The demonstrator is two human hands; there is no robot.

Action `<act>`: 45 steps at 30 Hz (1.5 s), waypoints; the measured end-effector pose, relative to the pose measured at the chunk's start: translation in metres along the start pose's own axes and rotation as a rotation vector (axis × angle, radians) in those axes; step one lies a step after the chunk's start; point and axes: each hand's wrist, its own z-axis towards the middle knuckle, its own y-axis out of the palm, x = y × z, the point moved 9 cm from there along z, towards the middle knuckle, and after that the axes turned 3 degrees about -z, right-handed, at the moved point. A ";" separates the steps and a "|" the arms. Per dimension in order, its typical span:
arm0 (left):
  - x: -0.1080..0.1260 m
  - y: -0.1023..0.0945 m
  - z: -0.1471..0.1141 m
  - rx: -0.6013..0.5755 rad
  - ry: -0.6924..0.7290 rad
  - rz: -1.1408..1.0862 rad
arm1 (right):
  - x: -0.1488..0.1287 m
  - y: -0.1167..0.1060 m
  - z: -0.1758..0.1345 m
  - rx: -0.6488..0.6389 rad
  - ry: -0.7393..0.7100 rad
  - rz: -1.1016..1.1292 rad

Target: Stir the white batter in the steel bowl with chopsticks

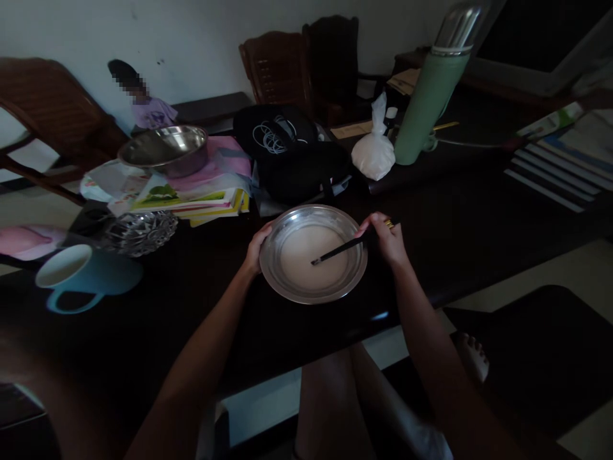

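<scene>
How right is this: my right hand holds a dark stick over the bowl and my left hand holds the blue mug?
Wrong about the left hand: the head view shows it holding the side of the bowl, not the blue mug. The right hand does hold the dark stick over the bowl.

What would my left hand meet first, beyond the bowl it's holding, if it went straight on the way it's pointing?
Your left hand would probably meet the open black case, beyond the metal bowl; depth is unclear, so the bowl might touch it first.

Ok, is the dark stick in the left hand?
No, the right hand holds the dark stick; the left hand holds the bowl.
</scene>
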 end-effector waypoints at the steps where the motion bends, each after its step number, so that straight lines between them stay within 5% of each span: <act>1: 0.000 0.000 0.000 0.001 0.004 0.002 | -0.002 0.003 0.000 -0.026 -0.011 -0.021; 9: 0.000 0.000 -0.002 0.019 -0.017 -0.018 | -0.003 -0.009 0.000 0.103 -0.026 0.033; 15: 0.001 0.000 -0.002 0.018 -0.005 -0.013 | -0.005 0.004 0.000 -0.034 -0.054 -0.067; 20: 0.002 0.000 -0.002 0.015 0.002 -0.016 | -0.003 -0.009 0.000 0.095 -0.049 0.004; 27: 0.001 0.000 -0.002 0.014 -0.013 0.006 | -0.007 0.009 -0.001 -0.076 -0.021 -0.032; 33: 0.000 -0.003 -0.001 0.037 -0.020 0.003 | -0.001 -0.010 0.000 0.109 0.001 0.047; 38: 0.000 -0.002 -0.002 0.025 -0.015 0.021 | -0.006 0.006 -0.001 -0.045 -0.007 -0.006; 45: 0.000 -0.003 -0.003 0.036 -0.022 0.027 | 0.000 -0.010 0.000 0.115 -0.002 0.064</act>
